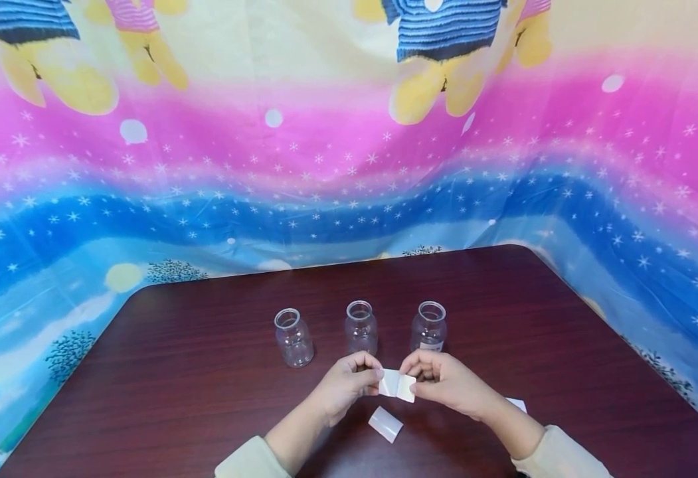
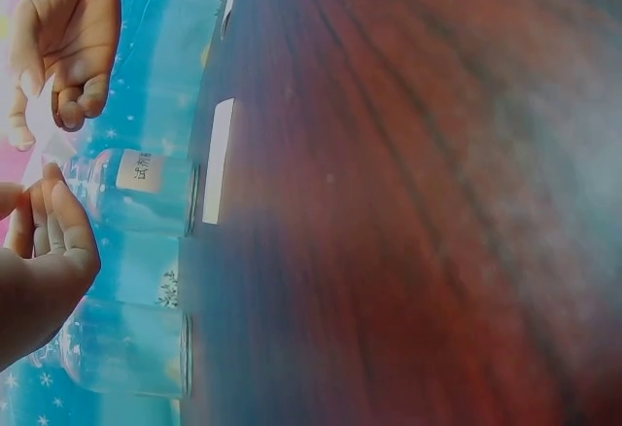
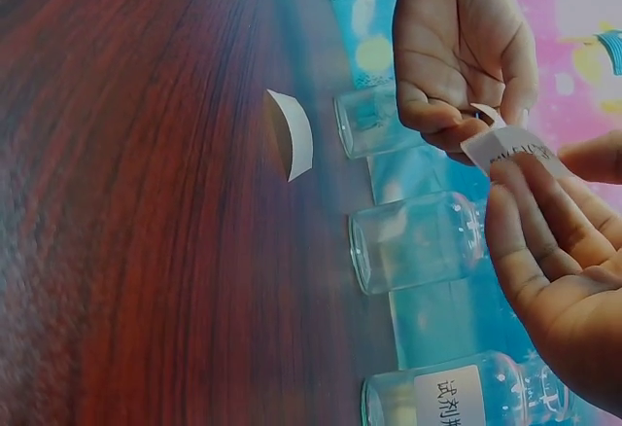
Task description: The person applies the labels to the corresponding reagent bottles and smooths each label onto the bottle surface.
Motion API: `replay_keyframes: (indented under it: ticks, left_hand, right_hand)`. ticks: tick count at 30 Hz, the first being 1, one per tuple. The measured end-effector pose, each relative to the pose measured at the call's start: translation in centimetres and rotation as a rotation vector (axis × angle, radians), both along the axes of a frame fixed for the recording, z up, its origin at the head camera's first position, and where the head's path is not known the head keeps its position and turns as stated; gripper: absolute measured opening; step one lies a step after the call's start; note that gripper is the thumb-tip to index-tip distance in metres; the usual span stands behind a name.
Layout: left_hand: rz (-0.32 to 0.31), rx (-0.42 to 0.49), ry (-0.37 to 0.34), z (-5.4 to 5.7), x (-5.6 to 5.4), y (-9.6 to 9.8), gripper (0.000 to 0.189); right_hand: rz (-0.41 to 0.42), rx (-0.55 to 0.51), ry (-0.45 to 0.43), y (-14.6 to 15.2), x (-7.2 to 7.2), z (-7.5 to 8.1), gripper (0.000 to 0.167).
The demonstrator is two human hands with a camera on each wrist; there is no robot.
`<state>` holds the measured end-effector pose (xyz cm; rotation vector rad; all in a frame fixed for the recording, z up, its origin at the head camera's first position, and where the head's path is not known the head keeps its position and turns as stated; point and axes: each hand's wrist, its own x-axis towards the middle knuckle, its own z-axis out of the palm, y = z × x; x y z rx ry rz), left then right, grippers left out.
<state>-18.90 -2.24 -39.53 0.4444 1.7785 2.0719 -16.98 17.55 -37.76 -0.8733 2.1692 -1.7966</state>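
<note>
head view: a small white slip (image 1: 398,385) is held above the tabletop (image 1: 205,372), in front of the jars. the left hand (image 1: 341,388) pinches its left edge between thumb and fingers; the right hand (image 1: 453,385) pinches the opposite edge. this two-sided hold presumably keeps so small a piece flat and controlled. a crease or seam divides the slip; whether a backing is lifting cannot be told. the left jar (image 1: 295,342), middle jar (image 1: 360,325) and right jar (image 1: 429,330) stand upright, uncapped and spaced in a row, likely to leave room around each. a loose slip (image 1: 386,425) lies nearer the person, apparently set within easy reach.

left wrist view: the right jar bears a handwritten label (image 2: 141,171). the slip is pale and partly covered here; detail is not legible.

right wrist view: handwriting shows on the slip, between both hands. a strip curls at the left hand's fingers, possibly backing. the loose slip bows upward off the tabletop.
</note>
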Motion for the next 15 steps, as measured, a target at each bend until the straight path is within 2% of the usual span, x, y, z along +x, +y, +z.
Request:
replay_keyframes:
  ticks: [4, 9, 13, 15]
  left_hand:
    - [-0.008, -0.014, 0.01, 0.15, -0.13, -0.34, 0.016]
    - [-0.027, -0.034, -0.018, 0.13, -0.09, -0.76, 0.018]
    - [-0.03, -0.043, -0.031, 0.06, -0.11, -0.9, 0.009]
    - [-0.027, -0.047, -0.029, 0.1, -0.14, -1.0, 0.005]
  right_hand:
    - [0.022, 0.003, 0.009, 0.12, -0.09, 0.04, 0.019]
    - [0.086, -0.001, -0.004, 0.36, -0.03, -0.15, 0.021]
    - [0.144, -0.005, 0.006, 0.67, 0.04, -0.31, 0.022]
    - [0.142, 0.002, 0.027, 0.68, -0.03, -0.37, 0.022]
